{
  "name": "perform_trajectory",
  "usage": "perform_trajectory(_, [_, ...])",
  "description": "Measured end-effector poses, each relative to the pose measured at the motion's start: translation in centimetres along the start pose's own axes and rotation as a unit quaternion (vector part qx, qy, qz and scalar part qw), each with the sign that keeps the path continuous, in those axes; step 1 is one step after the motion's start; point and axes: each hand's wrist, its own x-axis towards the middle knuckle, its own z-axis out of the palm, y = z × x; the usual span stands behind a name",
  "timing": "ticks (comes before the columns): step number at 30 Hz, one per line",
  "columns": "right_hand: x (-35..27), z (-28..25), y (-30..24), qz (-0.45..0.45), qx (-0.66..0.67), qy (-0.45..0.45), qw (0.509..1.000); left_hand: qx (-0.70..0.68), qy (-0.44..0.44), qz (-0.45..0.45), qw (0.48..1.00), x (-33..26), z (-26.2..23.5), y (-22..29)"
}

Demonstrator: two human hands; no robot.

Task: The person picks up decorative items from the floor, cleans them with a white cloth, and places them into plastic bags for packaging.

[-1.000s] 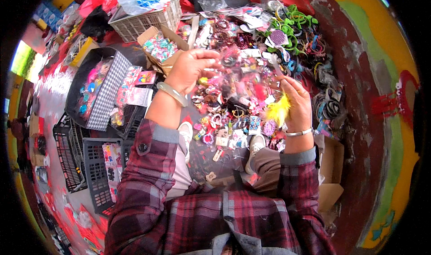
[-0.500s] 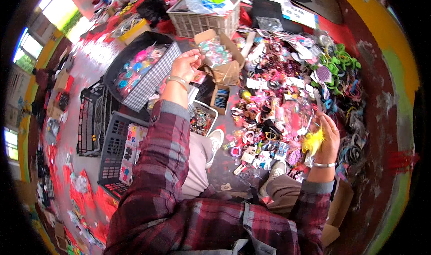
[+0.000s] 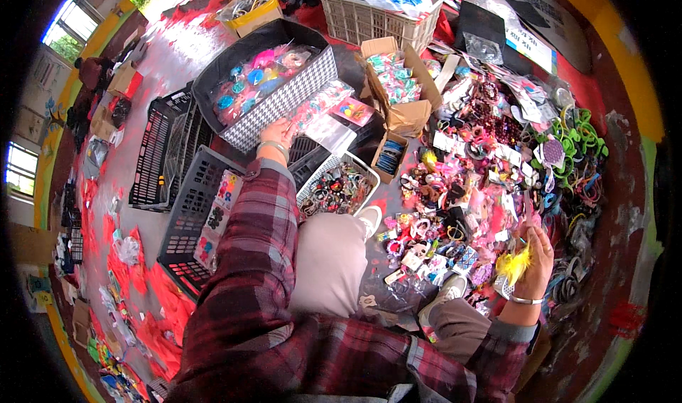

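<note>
My right hand [image 3: 538, 264] is closed around a fluffy yellow feather piece [image 3: 513, 264] at the right edge of a big pile of hair accessories [image 3: 462, 190]. A small white part shows below the feathers. My left hand [image 3: 278, 132] has its fingers drawn together beside a black-and-white houndstooth-patterned box [image 3: 245, 128]; whatever they hold, if anything, I cannot make out. Clear packets of small pastel pieces [image 3: 323, 105] lie just right of those fingers. Below them stands a white basket [image 3: 374, 190] of small mixed trinkets.
An open cardboard box [image 3: 426, 83] of packets stands beyond, with a small box of dark bands [image 3: 390, 154] nearer. Grey plastic crates [image 3: 174, 225] stand at left, a large beige crate [image 3: 334, 19] at the back. Green hair bands [image 3: 579, 140] lie far right.
My left hand has come down and left from near the cardboard box to the houndstooth-patterned box. The view has shifted; my right hand still holds the yellow feather piece.
</note>
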Motion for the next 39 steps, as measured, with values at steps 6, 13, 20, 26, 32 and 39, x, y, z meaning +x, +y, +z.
perform_trajectory(6, [0.5, 0.3, 0.9, 0.037, -0.012, -0.032, 0.999, -0.009, 0.037, -0.014, 0.999, 0.6, -1.6, -3.4])
perform_trajectory(13, [1.0, 0.4, 1.4, 0.057, -0.053, -0.059, 0.995, -0.062, 0.083, -0.053, 0.993, -0.6, -1.8, -7.1])
perform_trajectory(20, [0.8, 1.0, 1.4, 0.057, -0.057, -0.066, 0.995, -0.071, 0.132, -0.132, 0.98, 0.4, -4.4, -8.2])
perform_trajectory(26, [0.9, 1.3, 1.8, 0.079, -0.059, -0.067, 0.993, -0.152, 0.108, -0.063, 0.98, 2.3, -5.6, -8.3])
perform_trajectory(32, [0.6, 1.4, 1.9, 0.072, -0.074, -0.056, 0.993, -0.101, 0.106, 0.085, 0.986, 2.5, -3.9, -10.6])
perform_trajectory(39, [0.7, 1.3, 2.1, 0.076, -0.075, -0.059, 0.993, -0.075, 0.062, 0.041, 0.994, 2.5, -4.6, -10.9])
